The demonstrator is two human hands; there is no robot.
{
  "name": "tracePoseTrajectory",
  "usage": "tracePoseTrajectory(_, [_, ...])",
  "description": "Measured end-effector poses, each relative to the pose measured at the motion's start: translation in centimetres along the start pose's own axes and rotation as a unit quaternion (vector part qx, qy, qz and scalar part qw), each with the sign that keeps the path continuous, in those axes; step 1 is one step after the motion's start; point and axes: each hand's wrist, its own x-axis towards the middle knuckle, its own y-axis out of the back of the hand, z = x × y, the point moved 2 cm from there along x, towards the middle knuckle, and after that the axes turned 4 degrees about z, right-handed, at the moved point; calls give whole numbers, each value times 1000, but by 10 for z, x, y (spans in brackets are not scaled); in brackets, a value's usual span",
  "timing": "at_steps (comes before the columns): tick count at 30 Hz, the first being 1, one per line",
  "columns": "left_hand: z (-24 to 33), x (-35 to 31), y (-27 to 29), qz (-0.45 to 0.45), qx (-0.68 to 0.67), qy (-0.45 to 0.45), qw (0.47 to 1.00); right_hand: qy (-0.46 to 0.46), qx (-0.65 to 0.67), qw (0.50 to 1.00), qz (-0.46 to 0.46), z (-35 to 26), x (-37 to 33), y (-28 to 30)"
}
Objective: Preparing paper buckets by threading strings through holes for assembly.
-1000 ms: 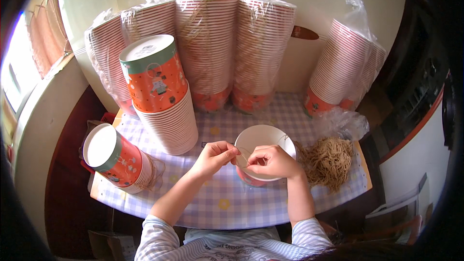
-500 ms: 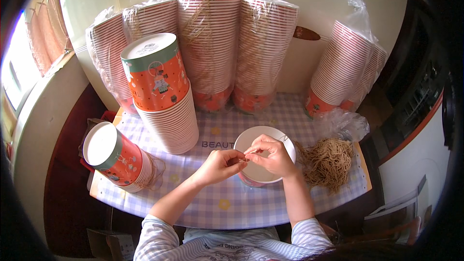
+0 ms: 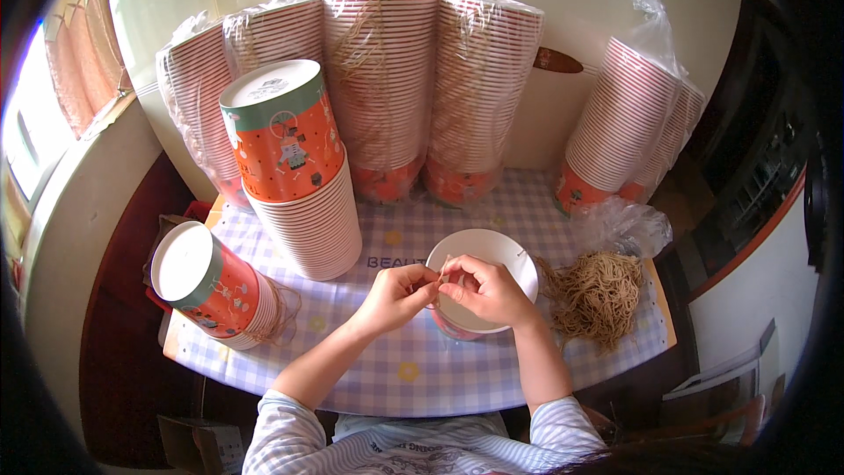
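Both hands meet above the left side of an upright white-lined paper bucket [image 3: 479, 242]. My left hand [image 3: 394, 301] pinches a thin tan cord [image 3: 445, 266] between thumb and forefinger. Pressed close to it, my right hand [image 3: 486, 290] also has its fingertips closed on the cord. Much of the cord is hidden by the fingers. A small dark bit of cord shows at the bucket's right rim. Beside the bucket, on the right, lies a tangled heap of tan cords [image 3: 602, 297].
Upside-down orange-and-green buckets [image 3: 286, 149] form a stack at left. A shorter stack [image 3: 230, 290] with cords hanging from it sits near the left edge. Plastic-wrapped bucket stacks [image 3: 382, 88] line the back; others [image 3: 620, 114] stand right, near crumpled plastic [image 3: 620, 227]. A checked cloth [image 3: 369, 378] covers the table.
My right hand has shifted slightly down and left, its fingers curling closer to my left fingertips. A short cord end now sticks up above the fingers. The stacks have not moved.
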Motion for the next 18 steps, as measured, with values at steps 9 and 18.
tracePoseTrajectory(9, [-1,2,0,-17,-83,16,996,-46,-10,998,-35,-6,-3,-1])
tracePoseTrajectory(18, [-2,6,1,-18,-172,27,985,30,-74,996,29,-1,-5,8])
